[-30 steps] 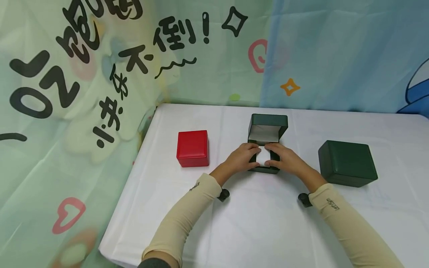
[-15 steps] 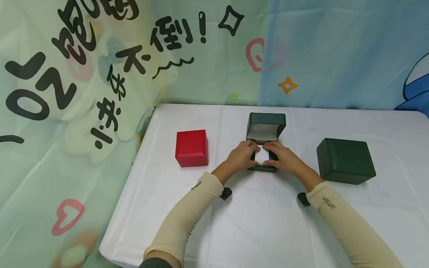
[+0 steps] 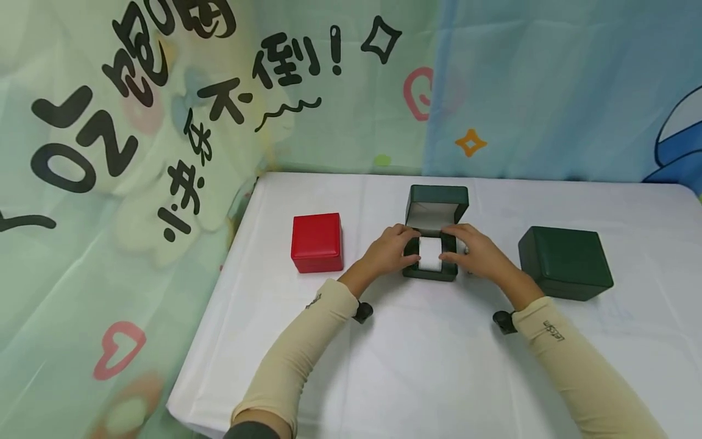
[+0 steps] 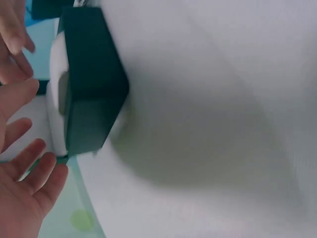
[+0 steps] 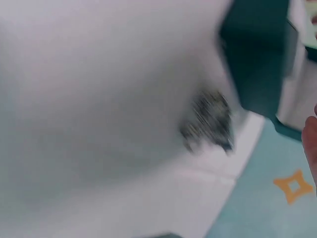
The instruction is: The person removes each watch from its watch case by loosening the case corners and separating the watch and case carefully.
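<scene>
A dark green watch box (image 3: 429, 274) stands with its lid (image 3: 439, 195) raised, a white cushion (image 3: 430, 253) seated in its base. My left hand (image 3: 390, 251) is at the box's left side, fingertips near the rim. In the left wrist view, the left hand's fingers (image 4: 42, 181) are spread and lightly bent, with nothing between them. My right hand (image 3: 476, 251) is at the opposite side, fingertips by the box's right edge. Partly hidden behind it lies a small silvery item (image 3: 462, 247), which appears blurred and metallic, like a linked watch band (image 5: 210, 119), in the right wrist view.
A closed red box (image 3: 316, 242) sits to the left on the white-covered table (image 3: 417, 366). At the right is a larger closed green box (image 3: 566, 262). Printed cloth (image 3: 351, 134) hangs behind the table and along its left side.
Both hands have drawn apart from the white cushion to the box's sides, the right hand moving right. More of the cushion shows, and the silvery item has come into sight.
</scene>
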`<state>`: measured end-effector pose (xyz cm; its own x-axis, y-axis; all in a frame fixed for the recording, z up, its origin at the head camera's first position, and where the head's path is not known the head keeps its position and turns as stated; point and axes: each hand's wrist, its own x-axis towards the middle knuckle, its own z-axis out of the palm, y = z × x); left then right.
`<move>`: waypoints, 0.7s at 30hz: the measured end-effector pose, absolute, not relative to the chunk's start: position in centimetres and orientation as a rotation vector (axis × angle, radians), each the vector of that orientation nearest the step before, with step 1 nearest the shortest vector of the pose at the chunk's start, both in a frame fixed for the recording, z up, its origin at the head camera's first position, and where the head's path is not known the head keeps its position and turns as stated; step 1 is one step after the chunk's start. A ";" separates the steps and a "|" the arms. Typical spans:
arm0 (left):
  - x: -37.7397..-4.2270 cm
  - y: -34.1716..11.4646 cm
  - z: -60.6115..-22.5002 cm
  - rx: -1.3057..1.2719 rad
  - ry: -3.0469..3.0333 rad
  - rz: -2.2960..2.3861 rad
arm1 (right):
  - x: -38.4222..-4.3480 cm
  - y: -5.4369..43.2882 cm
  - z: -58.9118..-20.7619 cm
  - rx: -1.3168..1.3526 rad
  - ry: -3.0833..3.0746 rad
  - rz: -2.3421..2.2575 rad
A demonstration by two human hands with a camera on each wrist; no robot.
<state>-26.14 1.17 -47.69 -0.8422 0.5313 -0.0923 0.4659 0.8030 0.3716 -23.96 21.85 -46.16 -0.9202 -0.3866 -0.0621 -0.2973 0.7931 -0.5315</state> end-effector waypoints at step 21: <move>-24.2 0.4 -51.2 0.600 2.711 0.757 | -28.0 22.7 -40.5 -0.432 2.963 -0.910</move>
<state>-24.21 0.43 -51.19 -0.8801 0.4547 -0.1371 0.3178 0.7785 0.5413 -27.98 22.71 -40.48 -0.9617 -0.2652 0.0685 -0.2580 0.7927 -0.5523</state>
